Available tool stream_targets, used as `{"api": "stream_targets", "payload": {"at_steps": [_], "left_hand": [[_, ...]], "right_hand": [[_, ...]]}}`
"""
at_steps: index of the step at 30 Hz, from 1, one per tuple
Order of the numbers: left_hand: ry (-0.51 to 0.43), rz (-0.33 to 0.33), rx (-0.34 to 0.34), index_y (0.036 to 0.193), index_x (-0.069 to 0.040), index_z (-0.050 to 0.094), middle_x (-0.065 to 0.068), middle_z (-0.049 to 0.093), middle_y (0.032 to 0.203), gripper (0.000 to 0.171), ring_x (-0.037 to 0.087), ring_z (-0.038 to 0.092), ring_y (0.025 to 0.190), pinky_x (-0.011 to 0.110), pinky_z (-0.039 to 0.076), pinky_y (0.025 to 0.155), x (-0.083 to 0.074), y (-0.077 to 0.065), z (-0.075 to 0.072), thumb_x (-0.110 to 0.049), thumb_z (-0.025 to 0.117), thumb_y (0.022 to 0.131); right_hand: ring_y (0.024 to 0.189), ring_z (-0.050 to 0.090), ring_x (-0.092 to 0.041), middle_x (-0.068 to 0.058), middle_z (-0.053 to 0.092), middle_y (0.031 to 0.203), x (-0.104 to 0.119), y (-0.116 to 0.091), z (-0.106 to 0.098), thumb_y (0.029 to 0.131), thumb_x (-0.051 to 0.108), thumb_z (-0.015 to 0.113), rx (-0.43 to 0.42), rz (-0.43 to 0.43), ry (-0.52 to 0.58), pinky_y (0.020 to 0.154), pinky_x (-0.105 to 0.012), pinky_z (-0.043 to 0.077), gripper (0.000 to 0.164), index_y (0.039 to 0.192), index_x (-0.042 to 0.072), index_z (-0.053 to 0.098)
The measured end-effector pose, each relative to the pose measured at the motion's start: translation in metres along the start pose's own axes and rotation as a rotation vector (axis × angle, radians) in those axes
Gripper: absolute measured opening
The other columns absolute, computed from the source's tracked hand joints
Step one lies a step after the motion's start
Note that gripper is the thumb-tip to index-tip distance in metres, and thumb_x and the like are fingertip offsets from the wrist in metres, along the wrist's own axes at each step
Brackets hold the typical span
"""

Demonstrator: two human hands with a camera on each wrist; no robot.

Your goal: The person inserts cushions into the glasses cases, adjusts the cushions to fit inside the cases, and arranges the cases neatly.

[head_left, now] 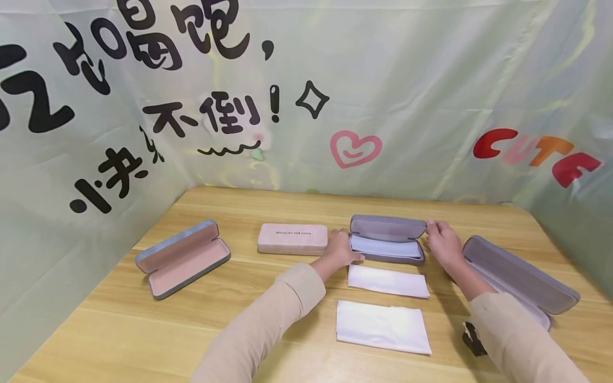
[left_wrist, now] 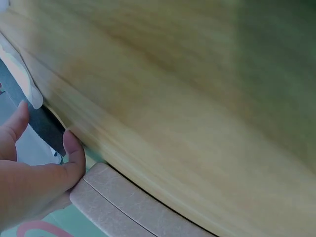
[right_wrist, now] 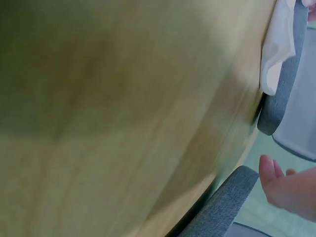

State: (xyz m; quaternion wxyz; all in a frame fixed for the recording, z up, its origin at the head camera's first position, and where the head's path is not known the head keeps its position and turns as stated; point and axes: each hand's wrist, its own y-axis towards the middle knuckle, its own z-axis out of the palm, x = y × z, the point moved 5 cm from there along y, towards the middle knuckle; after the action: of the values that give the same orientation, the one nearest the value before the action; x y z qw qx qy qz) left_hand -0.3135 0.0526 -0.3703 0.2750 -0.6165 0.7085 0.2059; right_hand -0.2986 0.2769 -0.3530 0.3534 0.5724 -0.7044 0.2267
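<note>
A grey-purple glasses case (head_left: 388, 259) lies with its lid up at the back centre-right; a folded pale blue cloth (head_left: 385, 247) fills its bottom. My left hand (head_left: 340, 250) holds the case's left end, thumb at the front corner and the other fingers farther back. In the left wrist view a bent finger (left_wrist: 74, 150) meets the end of the grey wall. At the lid's right corner is my right hand (head_left: 442, 242), holding nothing; its fingertips (right_wrist: 266, 168) hang loosely bent beside the case in the right wrist view. Before the case lies a narrow folded white cloth (head_left: 388, 281).
A larger white cloth (head_left: 383, 327) lies nearer me. Left of my left hand sits a closed pink case (head_left: 293, 238), then an open blue case with pink lining (head_left: 189, 266). Another open grey case (head_left: 527, 279) and a black object (head_left: 473, 339) are partly behind my right sleeve.
</note>
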Motion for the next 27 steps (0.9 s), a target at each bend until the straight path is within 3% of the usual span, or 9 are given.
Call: {"api": "stream_targets", "payload": {"at_steps": [7,13,17,27], "left_hand": [[0.067,0.028,0.02,0.121,0.002,0.053,0.015,0.056,0.115,0.064,0.024,0.053,0.105,0.031,0.044,0.096,-0.002,0.004,0.001,-0.022,0.082,0.069],[0.127,0.041,0.035,0.122,0.002,0.053,0.015,0.056,0.113,0.066,0.024,0.052,0.106,0.03,0.044,0.095,0.0,0.008,0.003,-0.023,0.083,0.069],[0.105,0.045,0.046,0.121,0.003,0.054,0.016,0.056,0.114,0.064,0.025,0.052,0.105,0.031,0.044,0.095,0.001,0.009,0.003,-0.021,0.083,0.068],[0.014,0.037,0.082,0.123,0.003,0.053,0.017,0.053,0.119,0.065,0.025,0.05,0.106,0.033,0.043,0.096,0.002,0.01,0.002,-0.019,0.082,0.069]], "right_hand": [[0.118,0.04,-0.045,-0.036,0.035,0.129,-0.005,0.009,0.012,0.097,0.049,0.007,0.243,0.013,0.073,0.102,-0.053,0.033,0.076,0.142,-0.012,0.013],[0.113,0.042,-0.04,-0.032,0.037,0.121,-0.004,0.013,0.018,0.096,0.051,0.005,0.319,0.042,0.114,0.102,-0.048,0.036,0.079,0.142,-0.013,0.01],[0.122,0.035,-0.045,-0.035,0.031,0.128,-0.005,0.015,0.02,0.095,0.054,0.004,0.387,0.046,0.123,0.106,-0.051,0.031,0.082,0.143,-0.012,0.003],[0.128,0.028,-0.05,-0.042,0.016,0.139,-0.002,0.018,0.016,0.096,0.054,0.009,0.506,0.034,0.119,0.107,-0.051,0.031,0.083,0.141,-0.015,-0.002]]}}
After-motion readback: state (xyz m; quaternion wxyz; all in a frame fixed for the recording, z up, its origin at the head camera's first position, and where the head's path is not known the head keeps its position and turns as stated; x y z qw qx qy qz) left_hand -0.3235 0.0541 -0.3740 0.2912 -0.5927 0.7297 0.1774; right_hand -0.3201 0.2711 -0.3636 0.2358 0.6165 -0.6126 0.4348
